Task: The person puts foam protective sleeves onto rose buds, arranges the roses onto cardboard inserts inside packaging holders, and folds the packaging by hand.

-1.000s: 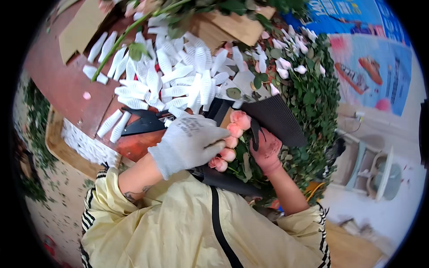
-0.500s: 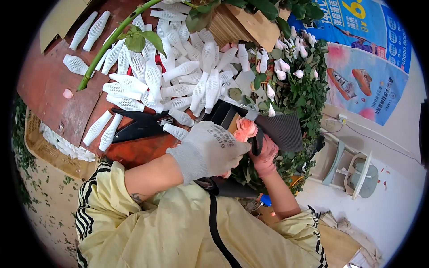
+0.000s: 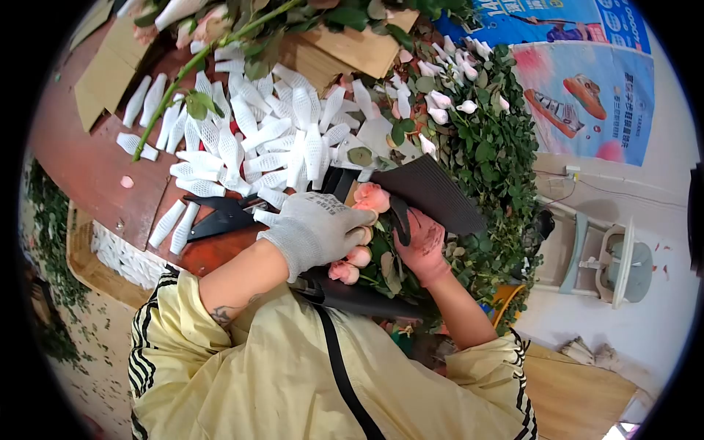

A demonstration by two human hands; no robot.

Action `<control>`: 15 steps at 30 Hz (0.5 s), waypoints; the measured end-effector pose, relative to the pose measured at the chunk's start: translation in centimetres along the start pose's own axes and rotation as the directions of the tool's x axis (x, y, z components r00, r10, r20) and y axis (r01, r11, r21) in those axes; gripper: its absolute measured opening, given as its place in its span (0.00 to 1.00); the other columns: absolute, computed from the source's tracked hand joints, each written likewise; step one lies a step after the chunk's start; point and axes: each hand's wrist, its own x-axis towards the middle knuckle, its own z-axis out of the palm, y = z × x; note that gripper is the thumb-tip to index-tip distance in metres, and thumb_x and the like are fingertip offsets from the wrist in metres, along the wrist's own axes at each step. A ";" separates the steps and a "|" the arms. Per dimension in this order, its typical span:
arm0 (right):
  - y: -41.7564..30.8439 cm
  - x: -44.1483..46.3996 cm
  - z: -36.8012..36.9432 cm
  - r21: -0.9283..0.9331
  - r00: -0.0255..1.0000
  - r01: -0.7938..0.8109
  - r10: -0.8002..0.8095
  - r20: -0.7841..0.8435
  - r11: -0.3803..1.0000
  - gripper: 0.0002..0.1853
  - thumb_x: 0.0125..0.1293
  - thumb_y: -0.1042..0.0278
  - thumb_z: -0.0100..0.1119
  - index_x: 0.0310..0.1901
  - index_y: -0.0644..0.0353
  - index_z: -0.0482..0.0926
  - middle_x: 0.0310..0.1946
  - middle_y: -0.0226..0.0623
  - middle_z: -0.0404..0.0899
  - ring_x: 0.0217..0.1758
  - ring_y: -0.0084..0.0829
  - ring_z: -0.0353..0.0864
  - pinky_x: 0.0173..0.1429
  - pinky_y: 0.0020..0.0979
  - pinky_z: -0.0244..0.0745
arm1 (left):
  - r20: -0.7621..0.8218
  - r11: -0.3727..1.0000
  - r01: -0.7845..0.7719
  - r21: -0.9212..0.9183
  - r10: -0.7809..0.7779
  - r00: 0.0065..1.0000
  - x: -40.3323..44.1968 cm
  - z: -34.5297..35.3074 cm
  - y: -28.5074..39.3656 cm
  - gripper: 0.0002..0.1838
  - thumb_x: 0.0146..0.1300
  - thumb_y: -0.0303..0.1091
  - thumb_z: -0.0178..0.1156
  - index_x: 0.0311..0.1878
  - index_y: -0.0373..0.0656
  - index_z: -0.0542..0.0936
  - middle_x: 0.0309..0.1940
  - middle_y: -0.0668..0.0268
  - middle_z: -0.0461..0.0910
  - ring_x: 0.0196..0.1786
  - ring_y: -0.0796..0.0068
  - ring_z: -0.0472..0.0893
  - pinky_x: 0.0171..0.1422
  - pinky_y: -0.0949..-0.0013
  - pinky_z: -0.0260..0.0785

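My left hand (image 3: 315, 226), in a grey glove, reaches over a row of pink roses (image 3: 345, 272), its fingers curled together at the blooms. What its fingertips grip is hidden. At the right of the row, my right hand (image 3: 420, 242), in a pink glove with dark fingertips, is closed beside the top rose (image 3: 372, 198), among stems and leaves; what it holds cannot be made out. Dark ribbed sheet (image 3: 429, 192) rises just behind it. White mesh sleeves (image 3: 268, 133) lie piled beyond my left hand, near a black tool (image 3: 213, 220).
A long green stem (image 3: 192, 64) crosses the red-brown table (image 3: 95, 165). Cardboard (image 3: 341, 51) lies at the back. Sleeved roses and foliage (image 3: 491, 172) are heaped at the right. A basket of white sleeves (image 3: 121, 253) stands at the left, a white chair (image 3: 620, 264) at the far right.
The view shifted closer and then back. My left hand moved over the upper blooms, then away enough to show the lower roses again. My right hand stays beside the row.
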 end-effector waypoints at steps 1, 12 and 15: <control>-0.2 0.4 -0.7 0.044 0.998 -0.033 0.030 0.050 0.998 0.25 0.47 0.67 0.69 0.49 0.60 0.75 0.49 0.43 0.76 0.50 0.43 0.76 0.54 0.44 0.69 | -0.001 1.000 0.005 0.031 -0.005 1.000 -0.2 -0.2 0.4 0.21 0.66 0.48 0.47 0.61 0.60 0.75 0.36 0.61 0.83 0.38 0.60 0.83 0.44 0.60 0.71; 1.9 -1.3 -13.8 0.113 0.924 -0.321 0.337 -0.179 0.940 0.29 0.52 0.69 0.65 0.57 0.64 0.70 0.51 0.46 0.75 0.54 0.46 0.75 0.58 0.41 0.69 | -0.130 0.934 0.092 0.346 -0.049 0.990 0.2 0.3 3.6 0.19 0.63 0.49 0.52 0.55 0.58 0.78 0.32 0.61 0.83 0.33 0.59 0.83 0.38 0.58 0.72; 6.3 -4.8 -20.2 0.020 0.794 -0.422 0.380 -0.475 0.907 0.26 0.53 0.70 0.63 0.56 0.66 0.71 0.49 0.46 0.77 0.51 0.44 0.78 0.56 0.38 0.72 | -0.127 0.919 0.063 0.390 -0.014 0.992 0.3 0.1 4.5 0.17 0.60 0.47 0.56 0.49 0.53 0.81 0.34 0.59 0.82 0.36 0.58 0.82 0.41 0.58 0.71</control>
